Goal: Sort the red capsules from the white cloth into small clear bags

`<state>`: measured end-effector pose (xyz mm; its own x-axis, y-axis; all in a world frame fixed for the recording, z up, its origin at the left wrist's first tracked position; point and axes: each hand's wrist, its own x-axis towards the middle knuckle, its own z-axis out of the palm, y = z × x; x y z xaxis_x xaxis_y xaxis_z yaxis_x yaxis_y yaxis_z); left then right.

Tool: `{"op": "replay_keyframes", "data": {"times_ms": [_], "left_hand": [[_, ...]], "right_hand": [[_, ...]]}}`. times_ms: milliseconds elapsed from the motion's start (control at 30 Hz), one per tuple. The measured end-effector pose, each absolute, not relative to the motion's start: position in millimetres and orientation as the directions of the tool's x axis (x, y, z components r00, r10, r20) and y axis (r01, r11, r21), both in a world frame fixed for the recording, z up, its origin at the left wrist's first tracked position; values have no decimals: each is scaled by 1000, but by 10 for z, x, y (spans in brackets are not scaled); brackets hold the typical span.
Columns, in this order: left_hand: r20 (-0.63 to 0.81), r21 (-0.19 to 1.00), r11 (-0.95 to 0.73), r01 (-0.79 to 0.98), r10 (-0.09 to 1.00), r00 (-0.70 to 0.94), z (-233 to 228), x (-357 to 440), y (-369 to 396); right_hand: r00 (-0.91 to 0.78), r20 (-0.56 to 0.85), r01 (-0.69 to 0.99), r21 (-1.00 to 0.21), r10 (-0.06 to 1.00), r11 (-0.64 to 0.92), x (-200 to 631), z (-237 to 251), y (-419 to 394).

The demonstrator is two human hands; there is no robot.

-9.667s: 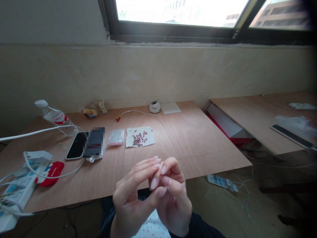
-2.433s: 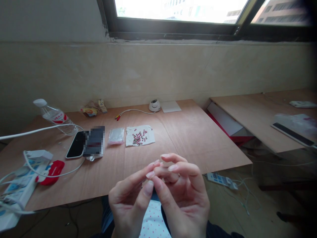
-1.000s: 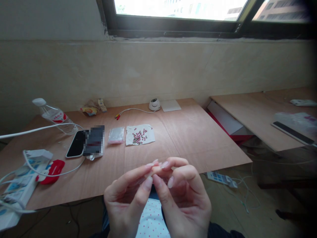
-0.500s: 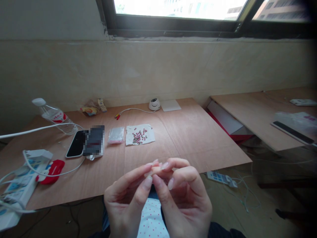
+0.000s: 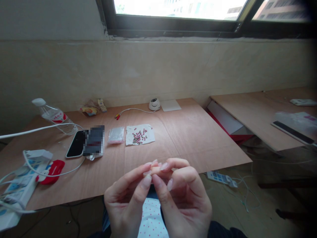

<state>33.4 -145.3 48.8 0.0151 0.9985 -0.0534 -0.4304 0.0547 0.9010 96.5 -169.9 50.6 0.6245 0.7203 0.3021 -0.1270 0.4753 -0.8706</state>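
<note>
My left hand (image 5: 131, 195) and my right hand (image 5: 183, 195) meet fingertip to fingertip in front of the table's near edge. Thumb and fingers of each are pinched closed; whatever they hold, if anything, is hidden or too small to make out. Beyond them, a white cloth or tissue (image 5: 150, 140) lies flat on the table, bearing a scatter of small pink and dark bead-like pieces (image 5: 140, 136). Just left of it rests a stack of clear plastic bags (image 5: 116, 135).
On the wooden table (image 5: 188, 132) are a phone (image 5: 75, 144), a second phone-like device (image 5: 94, 140) with a blurred screen, a tilted bottle (image 5: 55, 115), a red pouch (image 5: 53, 172), a power strip (image 5: 22, 188) with cables and a dome camera (image 5: 154, 104). Another table (image 5: 250, 109) stands right.
Both hands stay in nearly the same place, with only a slight shift of the thumbs and fingertips. Nothing on the table has moved.
</note>
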Motion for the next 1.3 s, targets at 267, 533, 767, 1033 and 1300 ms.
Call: {"op": "replay_keyframes", "data": {"times_ms": [267, 533, 767, 1033, 1300], "left_hand": [[-52, 896, 51, -442, 999, 11, 488, 349, -1452], [-1, 926, 23, -378, 998, 57, 430, 297, -1445], [-11, 930, 25, -366, 999, 42, 469, 303, -1451], [-19, 927, 47, -372, 997, 80, 448, 281, -1452], [1, 945, 42, -325, 991, 132, 409, 215, -1432]], "right_hand": [[628, 296, -129, -872, 720, 471, 952, 502, -1706], [635, 296, -120, -875, 714, 469, 961, 508, -1702], [624, 294, -111, -883, 724, 455, 973, 515, -1716], [635, 294, -111, -881, 714, 461, 969, 507, -1705], [634, 294, -98, -887, 715, 451, 975, 512, -1711]]}}
